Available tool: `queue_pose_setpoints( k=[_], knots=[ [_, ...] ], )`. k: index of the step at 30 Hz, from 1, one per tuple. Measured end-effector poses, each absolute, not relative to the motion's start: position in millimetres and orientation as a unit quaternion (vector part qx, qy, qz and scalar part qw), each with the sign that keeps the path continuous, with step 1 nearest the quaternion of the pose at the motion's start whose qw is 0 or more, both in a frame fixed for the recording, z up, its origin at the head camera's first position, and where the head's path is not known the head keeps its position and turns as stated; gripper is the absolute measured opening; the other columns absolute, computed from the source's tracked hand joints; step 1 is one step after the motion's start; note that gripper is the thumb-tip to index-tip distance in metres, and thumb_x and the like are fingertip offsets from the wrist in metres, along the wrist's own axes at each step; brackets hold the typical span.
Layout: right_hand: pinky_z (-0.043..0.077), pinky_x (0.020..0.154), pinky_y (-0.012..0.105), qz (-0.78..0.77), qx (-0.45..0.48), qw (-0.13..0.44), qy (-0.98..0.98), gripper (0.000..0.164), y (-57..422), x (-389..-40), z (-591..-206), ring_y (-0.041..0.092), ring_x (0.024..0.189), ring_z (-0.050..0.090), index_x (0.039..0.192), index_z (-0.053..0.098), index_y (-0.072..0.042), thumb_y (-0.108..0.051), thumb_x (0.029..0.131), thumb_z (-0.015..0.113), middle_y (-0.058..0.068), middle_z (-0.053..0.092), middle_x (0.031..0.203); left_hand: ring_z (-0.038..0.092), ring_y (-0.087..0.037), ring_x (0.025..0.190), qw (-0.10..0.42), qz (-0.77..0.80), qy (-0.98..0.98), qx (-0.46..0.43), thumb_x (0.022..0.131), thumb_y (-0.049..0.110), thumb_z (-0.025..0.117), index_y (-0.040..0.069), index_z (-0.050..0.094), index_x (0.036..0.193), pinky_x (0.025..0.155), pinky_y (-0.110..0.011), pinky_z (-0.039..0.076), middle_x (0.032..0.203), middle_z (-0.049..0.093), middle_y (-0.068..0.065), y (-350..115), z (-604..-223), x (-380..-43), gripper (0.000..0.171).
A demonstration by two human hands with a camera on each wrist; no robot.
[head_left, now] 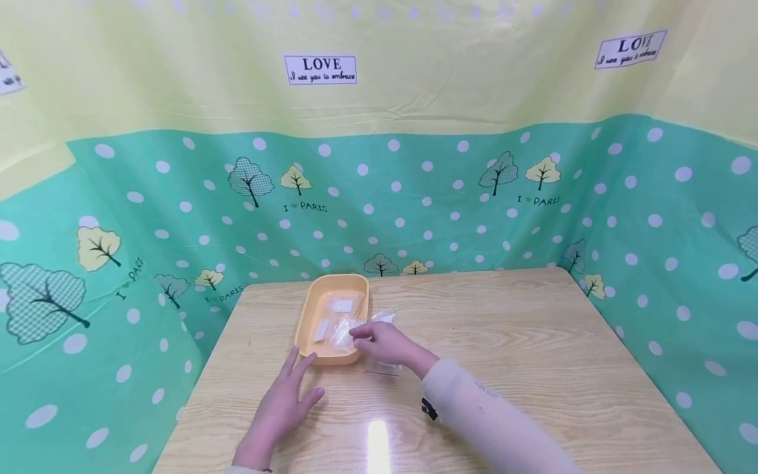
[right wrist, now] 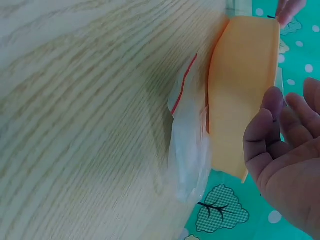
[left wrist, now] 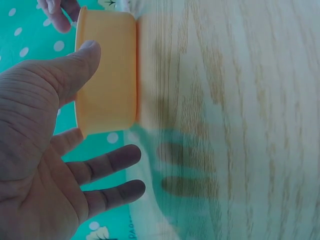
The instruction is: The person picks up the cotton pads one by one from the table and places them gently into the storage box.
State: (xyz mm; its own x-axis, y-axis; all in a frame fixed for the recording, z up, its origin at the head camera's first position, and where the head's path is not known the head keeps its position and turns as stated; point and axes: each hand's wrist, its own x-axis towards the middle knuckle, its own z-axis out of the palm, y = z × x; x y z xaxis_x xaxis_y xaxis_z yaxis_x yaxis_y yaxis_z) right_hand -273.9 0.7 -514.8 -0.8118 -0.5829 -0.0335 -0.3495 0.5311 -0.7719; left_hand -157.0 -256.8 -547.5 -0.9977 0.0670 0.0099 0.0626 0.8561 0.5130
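An orange plastic tray [head_left: 304, 316] stands on the table, holding a crumpled clear plastic bag [head_left: 340, 334] and small white pieces [head_left: 342, 305]. My left hand [head_left: 282, 399] is at its near left corner, fingers spread and fingertips right at the rim; the thumb stands apart. Over the tray's right rim reaches my right hand [head_left: 385, 342], its fingers loosely bent above the clear bag. No held thing shows between those fingers in the right wrist view. Beside the tray, partly under the right hand, lies a clear zip bag [right wrist: 187, 155] with a red strip.
The wooden table [head_left: 503, 342] extends to the right of the tray. A green and yellow patterned curtain [head_left: 426, 217] encloses its back and sides. A small black object [head_left: 429, 409] shows at the right sleeve [head_left: 474, 401].
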Motion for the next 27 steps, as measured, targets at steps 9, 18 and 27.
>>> queue_pose_setpoints(
  k=[9,18,27],
  knots=[
    [0.058,0.102,0.035,-0.206,-0.32,0.078,0.921,0.053,-8,-262,-518,0.021,0.118,0.064,0.142,0.07,-0.013,-0.048,0.101,0.072,0.009,0.064,0.137,0.053,-0.058,0.141,-0.003,0.265,0.963,0.04,0.1,0.036,0.076,0.022,0.043,0.164,0.105,-0.074,0.053,0.178,0.015,-0.025,-257,-547,-156,0.073],
    [0.059,0.108,0.037,-0.279,-0.302,0.091,0.907,0.055,2,-259,-514,0.02,0.126,0.069,0.154,0.058,-0.019,-0.044,0.105,0.066,0.003,0.063,0.155,0.055,-0.059,0.138,-0.011,0.262,0.964,0.046,0.1,0.036,0.076,0.022,0.042,0.164,0.103,-0.074,0.054,0.178,0.016,-0.026,-258,-548,-158,0.075],
    [0.066,0.088,0.039,-0.343,-0.185,0.058,0.919,0.04,47,-283,-509,0.022,0.103,0.074,0.143,0.067,-0.01,-0.024,0.106,0.068,0.012,0.074,0.135,0.051,-0.057,0.143,0.006,0.261,0.965,0.036,0.101,0.037,0.075,0.024,0.038,0.167,0.108,-0.075,0.05,0.18,0.011,-0.022,-258,-549,-159,0.077]
  ],
)
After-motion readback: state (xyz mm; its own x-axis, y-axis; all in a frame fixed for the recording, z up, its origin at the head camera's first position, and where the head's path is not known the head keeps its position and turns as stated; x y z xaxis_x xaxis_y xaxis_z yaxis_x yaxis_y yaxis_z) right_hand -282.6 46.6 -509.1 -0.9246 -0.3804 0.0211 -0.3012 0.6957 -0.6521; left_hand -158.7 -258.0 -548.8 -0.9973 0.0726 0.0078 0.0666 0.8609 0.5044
